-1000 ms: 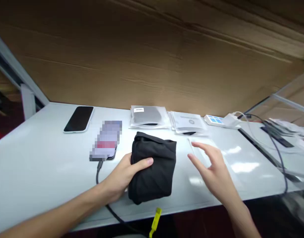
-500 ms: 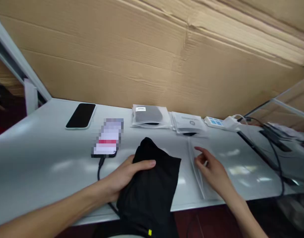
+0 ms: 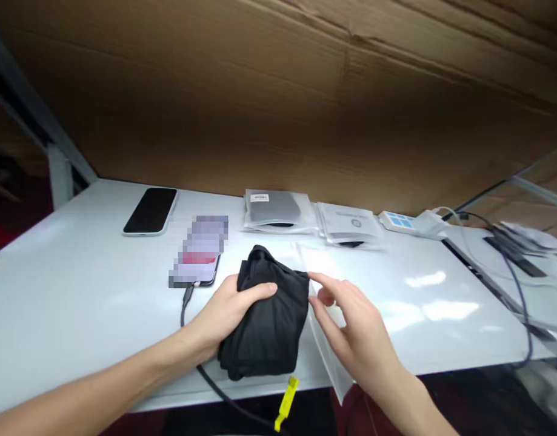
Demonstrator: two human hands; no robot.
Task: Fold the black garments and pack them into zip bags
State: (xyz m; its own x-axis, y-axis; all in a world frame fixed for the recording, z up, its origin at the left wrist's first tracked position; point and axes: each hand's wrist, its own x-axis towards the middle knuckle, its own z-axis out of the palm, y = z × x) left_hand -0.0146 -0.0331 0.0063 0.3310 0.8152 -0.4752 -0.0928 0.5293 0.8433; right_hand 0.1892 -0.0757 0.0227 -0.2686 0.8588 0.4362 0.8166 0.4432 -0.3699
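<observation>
My left hand [image 3: 235, 312] grips a folded black cloth item [image 3: 273, 327], thumb on top and the other fingers hidden beneath it. It is held above the front part of the white table. My right hand [image 3: 355, 321] is at the cloth's right edge, thumb and forefinger slightly apart at their tips. Those fingers are at a clear plastic bag [image 3: 329, 357], which slants under the hand and past the table's front edge. A yellow tag [image 3: 287, 401] shows below the cloth; what it is fixed to is unclear.
On the white table [image 3: 78, 290], a phone with a blurred screen [image 3: 200, 248] is plugged into a black cable [image 3: 214, 390]. Left of it lies a dark-screened phone [image 3: 151, 210]. Packed clear bags [image 3: 278, 209] and a white power strip [image 3: 399, 222] line the cardboard wall [image 3: 260, 121].
My right hand has moved left to the cloth, and the clear bag has shifted left with it. The black cloth looks more compact, its lower part folded up. The yellow tag shows more fully.
</observation>
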